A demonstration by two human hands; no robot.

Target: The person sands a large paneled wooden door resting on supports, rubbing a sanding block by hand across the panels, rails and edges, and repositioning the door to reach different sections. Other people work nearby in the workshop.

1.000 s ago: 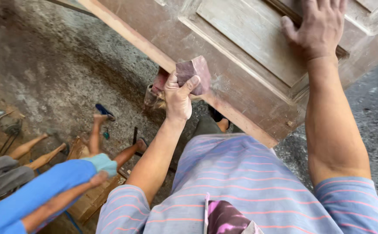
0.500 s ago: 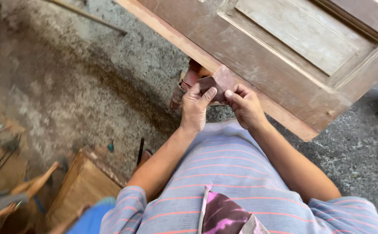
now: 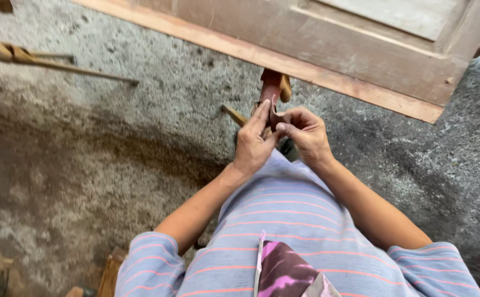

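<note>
Left hand [image 3: 254,144]: fingers extended, thumb and forefinger pinching a thin reddish-brown abrasive sheet [image 3: 273,110]; right hand [image 3: 306,133]: fingers curled, pinching the same sheet's other edge; sheet held upright, slightly curled, between both hands in front of the striped shirt [image 3: 284,220]. Wooden door panel [image 3: 328,38]: flat, dusty brown, paler planed lower edge running diagonally just beyond the hands. Floor [image 3: 113,143]: rough grey concrete, mottled, open to the left; thin wooden stick [image 3: 80,70] lying well apart.

Rough grey concrete floor [image 3: 113,165], wooden panelled door [image 3: 361,49] above
</note>
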